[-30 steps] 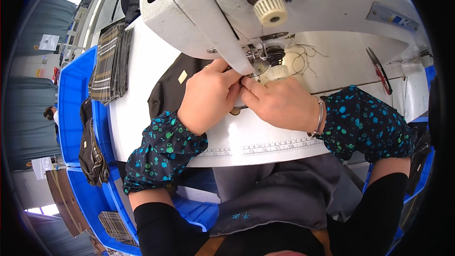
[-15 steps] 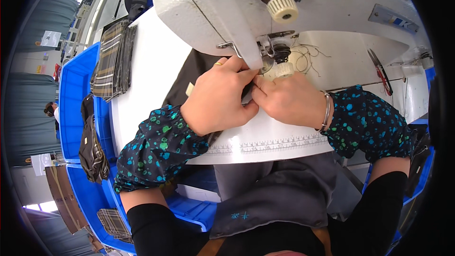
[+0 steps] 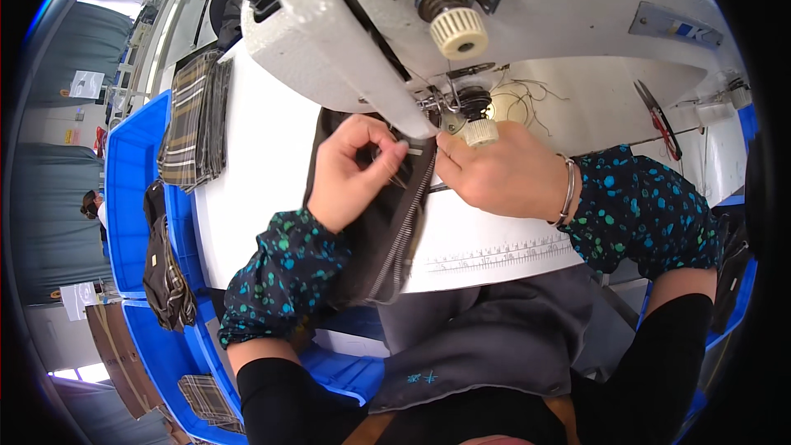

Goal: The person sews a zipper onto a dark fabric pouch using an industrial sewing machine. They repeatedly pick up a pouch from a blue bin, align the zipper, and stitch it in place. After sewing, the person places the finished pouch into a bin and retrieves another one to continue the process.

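Note:
A dark fabric piece with a zipper along its right side lies under the white sewing machine head and hangs over the table's front edge. My left hand is over this cloth with its fingers curled and thumb drawn in; what sits between the fingertips is too small to make out. Beside the needle area, my right hand has its thumb and forefinger pinched at the zipper's upper end. The machine's arm partly hides the needle and presser foot.
Scissors and loose threads lie on the right of the white table. Plaid fabric pieces are stacked at the left, beside blue bins holding more cloth. A printed ruler follows the front edge.
My left hand has pulled back left from the needle, and its fingers have curled. The fabric has come nearer, so its zipper now shows. My right hand stays by the needle area.

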Demonstrator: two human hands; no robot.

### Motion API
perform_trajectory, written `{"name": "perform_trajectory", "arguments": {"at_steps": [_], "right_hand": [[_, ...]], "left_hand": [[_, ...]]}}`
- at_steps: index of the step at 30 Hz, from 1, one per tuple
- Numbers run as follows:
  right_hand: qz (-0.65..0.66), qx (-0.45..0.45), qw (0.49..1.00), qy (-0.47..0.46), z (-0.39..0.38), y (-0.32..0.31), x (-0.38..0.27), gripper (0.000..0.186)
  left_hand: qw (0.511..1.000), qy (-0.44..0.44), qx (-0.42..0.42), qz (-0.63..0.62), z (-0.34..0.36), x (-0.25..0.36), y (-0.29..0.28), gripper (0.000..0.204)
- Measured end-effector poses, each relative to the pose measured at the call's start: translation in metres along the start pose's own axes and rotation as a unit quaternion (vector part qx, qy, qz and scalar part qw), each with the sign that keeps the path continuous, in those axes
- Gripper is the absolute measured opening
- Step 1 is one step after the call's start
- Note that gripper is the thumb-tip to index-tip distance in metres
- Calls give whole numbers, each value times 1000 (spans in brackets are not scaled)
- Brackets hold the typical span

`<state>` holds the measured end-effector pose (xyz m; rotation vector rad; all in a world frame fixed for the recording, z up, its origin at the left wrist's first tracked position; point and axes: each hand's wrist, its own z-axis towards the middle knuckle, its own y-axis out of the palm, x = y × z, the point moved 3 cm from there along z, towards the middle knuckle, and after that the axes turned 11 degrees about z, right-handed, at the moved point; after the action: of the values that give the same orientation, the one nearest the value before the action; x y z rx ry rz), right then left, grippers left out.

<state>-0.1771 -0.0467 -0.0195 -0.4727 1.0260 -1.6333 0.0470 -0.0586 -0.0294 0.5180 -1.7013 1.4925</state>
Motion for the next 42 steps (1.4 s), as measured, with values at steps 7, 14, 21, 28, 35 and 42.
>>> {"name": "perform_trajectory", "arguments": {"at_steps": [7,14,21,28,35,42], "right_hand": [[-26,61,998,15,5,0,0,13],[24,-5,997,-71,4,8,3,14],[12,82,994,-67,1,0,-1,13],[8,-50,995,-87,-2,-11,-22,11],[-43,-107,989,-89,-5,-9,-23,26],[-82,-60,987,-120,-3,1,-14,30]], "left_hand": [[996,-57,-52,47,4,14,-2,18],[982,49,-50,176,8,33,-8,22],[895,250,19,368,-7,56,14,37],[915,236,41,324,0,48,9,39],[946,190,38,260,3,44,6,28],[951,193,12,242,12,39,1,27]]}}
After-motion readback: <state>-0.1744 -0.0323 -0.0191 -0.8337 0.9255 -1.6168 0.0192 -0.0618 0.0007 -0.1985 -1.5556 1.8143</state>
